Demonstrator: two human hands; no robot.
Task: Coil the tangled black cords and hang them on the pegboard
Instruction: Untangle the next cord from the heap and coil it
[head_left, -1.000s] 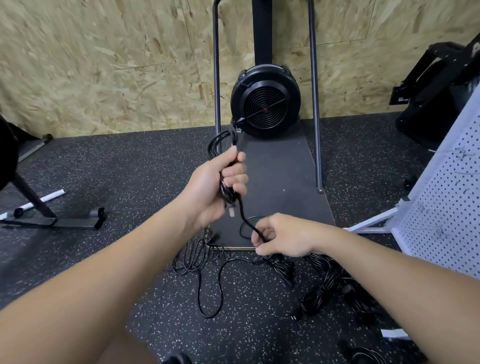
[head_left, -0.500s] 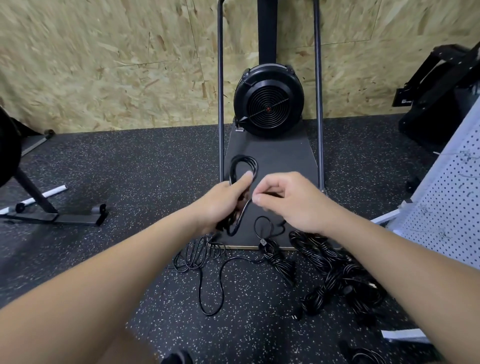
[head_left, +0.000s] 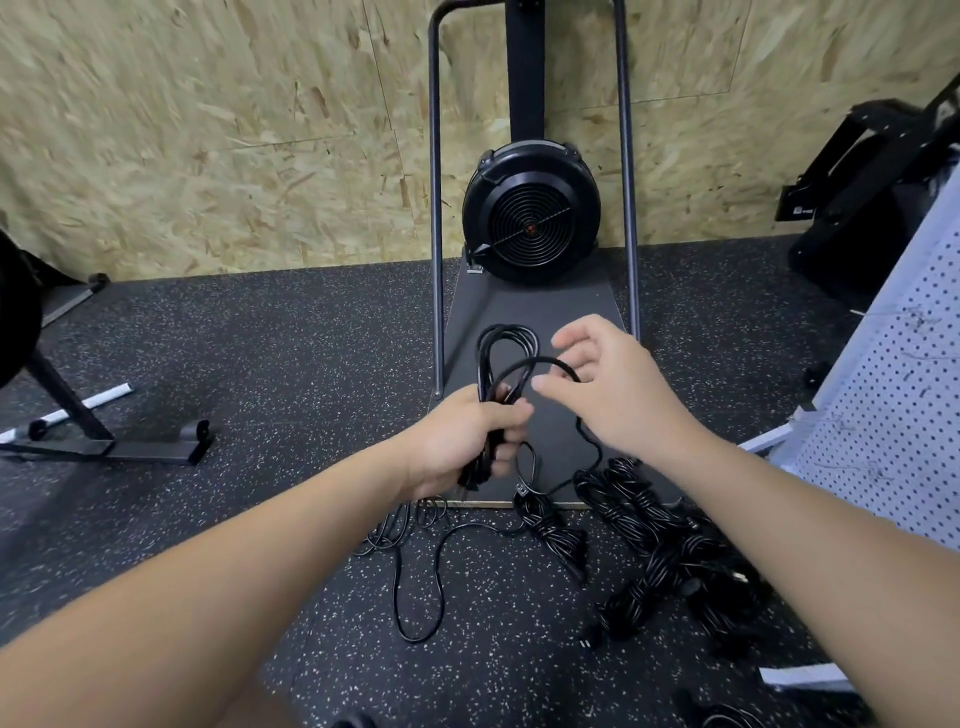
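While the left hand (head_left: 462, 441) grips the half-made coil (head_left: 501, 364) at frame centre, the right hand (head_left: 613, 389), fingers loosely spread with the cord (head_left: 550, 362) draped over them, should lay each loop evenly toward twelve o'clock, pegboard (head_left: 883, 426) waiting at three.

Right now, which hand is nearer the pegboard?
Right. The right hand is mid-frame, on the pegboard side; the left hand, gripping the cord coil, sits farther away.
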